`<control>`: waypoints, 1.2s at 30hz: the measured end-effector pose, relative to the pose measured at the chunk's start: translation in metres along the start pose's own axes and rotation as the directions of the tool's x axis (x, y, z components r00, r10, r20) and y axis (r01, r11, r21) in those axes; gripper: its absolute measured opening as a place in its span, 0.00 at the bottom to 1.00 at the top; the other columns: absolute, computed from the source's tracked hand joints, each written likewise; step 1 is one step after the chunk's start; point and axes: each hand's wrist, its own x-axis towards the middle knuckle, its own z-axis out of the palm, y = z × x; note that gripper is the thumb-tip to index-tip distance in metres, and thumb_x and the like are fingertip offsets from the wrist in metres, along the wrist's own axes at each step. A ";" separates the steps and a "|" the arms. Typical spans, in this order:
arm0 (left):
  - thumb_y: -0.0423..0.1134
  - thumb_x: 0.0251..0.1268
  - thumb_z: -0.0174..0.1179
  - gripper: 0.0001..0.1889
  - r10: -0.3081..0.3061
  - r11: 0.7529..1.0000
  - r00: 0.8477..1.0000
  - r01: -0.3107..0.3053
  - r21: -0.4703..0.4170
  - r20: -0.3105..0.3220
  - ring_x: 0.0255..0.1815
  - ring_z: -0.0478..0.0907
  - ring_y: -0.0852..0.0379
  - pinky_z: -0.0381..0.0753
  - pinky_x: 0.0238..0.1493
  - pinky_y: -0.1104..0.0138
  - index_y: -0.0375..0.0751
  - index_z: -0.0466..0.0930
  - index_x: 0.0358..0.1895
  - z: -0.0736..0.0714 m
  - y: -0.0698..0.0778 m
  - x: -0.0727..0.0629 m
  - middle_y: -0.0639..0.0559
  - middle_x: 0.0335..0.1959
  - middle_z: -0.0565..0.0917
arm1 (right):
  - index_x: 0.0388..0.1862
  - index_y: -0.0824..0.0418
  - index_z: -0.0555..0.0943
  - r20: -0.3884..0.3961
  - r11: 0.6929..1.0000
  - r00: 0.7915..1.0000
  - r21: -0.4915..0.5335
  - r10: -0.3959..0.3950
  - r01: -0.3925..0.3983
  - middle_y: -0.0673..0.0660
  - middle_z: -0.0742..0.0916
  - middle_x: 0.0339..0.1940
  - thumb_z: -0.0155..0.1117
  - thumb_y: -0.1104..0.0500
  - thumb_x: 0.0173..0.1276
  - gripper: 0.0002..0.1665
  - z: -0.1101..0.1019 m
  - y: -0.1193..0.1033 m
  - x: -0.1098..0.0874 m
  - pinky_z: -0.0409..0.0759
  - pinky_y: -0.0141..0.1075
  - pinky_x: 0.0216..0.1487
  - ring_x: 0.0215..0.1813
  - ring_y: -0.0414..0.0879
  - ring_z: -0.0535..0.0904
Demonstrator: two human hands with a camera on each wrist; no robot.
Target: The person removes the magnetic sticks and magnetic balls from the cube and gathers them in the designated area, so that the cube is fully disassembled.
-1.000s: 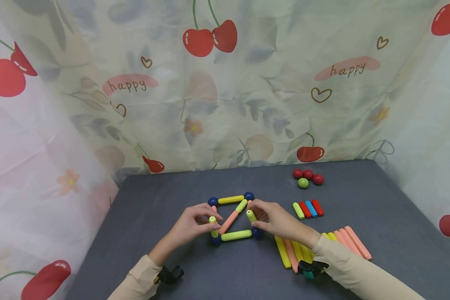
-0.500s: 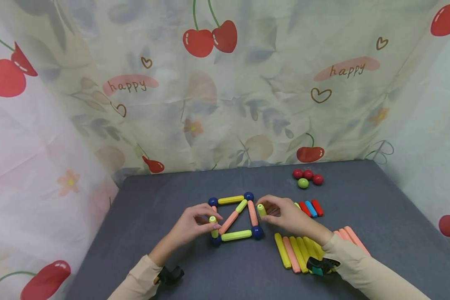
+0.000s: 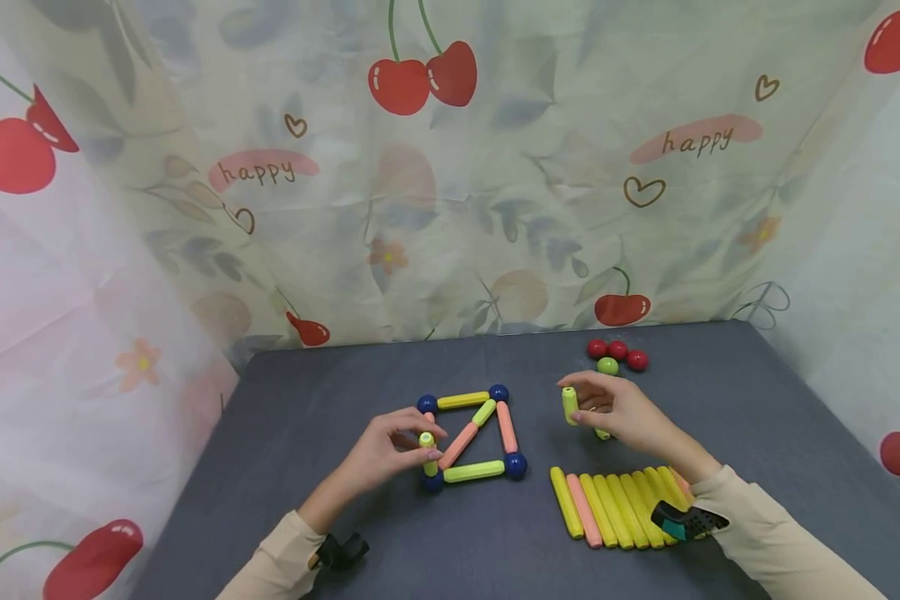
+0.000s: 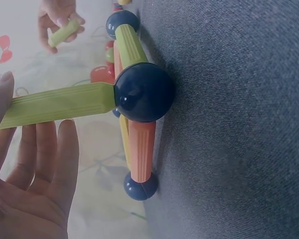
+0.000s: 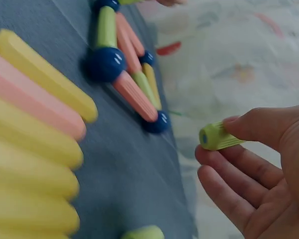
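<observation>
A flat frame of magnetic rods and dark blue balls (image 3: pixel 516 466) lies mid-table, with a pink and green diagonal (image 3: pixel 462 442) across it. My left hand (image 3: pixel 386 446) pinches a light green rod (image 4: pixel 65 103) that stands upright on the near-left blue ball (image 4: pixel 145 92), touching it. To the right of the frame, my right hand (image 3: pixel 630 417) holds a short light green rod (image 3: pixel 570 406) in the air between thumb and fingers. In the right wrist view one blue-centred end of that rod (image 5: pixel 215 137) shows. Behind this hand most of the short coloured rods are hidden.
A row of long yellow rods (image 3: pixel 617 510) and pink rods (image 3: pixel 583 510) lies at the near right, partly under my right forearm. Several red balls (image 3: pixel 637 360) and a green ball (image 3: pixel 607 366) sit at the back right. A printed curtain (image 3: pixel 450 208) hangs behind the table.
My right hand has moved away from the frame, to the right and back, carrying the short green rod from near its near-right ball. The left hand stays in place on its rod.
</observation>
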 end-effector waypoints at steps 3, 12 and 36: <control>0.41 0.61 0.70 0.16 0.000 1.000 1.000 0.000 0.006 -0.004 0.44 0.79 0.62 0.85 0.44 0.64 0.55 0.83 0.52 0.000 -0.002 -0.001 0.41 0.49 0.84 | 0.62 0.49 0.77 -0.013 0.999 1.000 0.017 0.027 -0.027 0.57 0.86 0.48 0.67 0.54 0.68 0.24 -0.017 0.007 -0.005 0.84 0.33 0.45 0.46 0.44 0.84; 0.43 0.60 0.70 0.14 -0.019 1.000 1.000 0.019 -0.001 -0.012 0.47 0.79 0.62 0.86 0.44 0.66 0.57 0.83 0.49 0.000 -0.007 -0.004 0.47 0.51 0.84 | 0.65 0.56 0.75 -0.074 0.988 0.986 -0.020 0.150 -0.152 0.62 0.85 0.52 0.67 0.50 0.69 0.28 -0.060 0.037 -0.016 0.85 0.41 0.45 0.44 0.45 0.85; 0.36 0.59 0.70 0.15 -0.031 0.999 0.999 0.031 -0.010 -0.026 0.46 0.80 0.58 0.86 0.43 0.67 0.54 0.83 0.49 0.001 -0.008 -0.004 0.52 0.53 0.83 | 0.66 0.71 0.72 0.022 0.895 0.895 -0.007 0.446 -0.446 0.52 0.89 0.39 0.67 0.55 0.68 0.33 -0.071 0.099 -0.012 0.87 0.39 0.43 0.38 0.43 0.84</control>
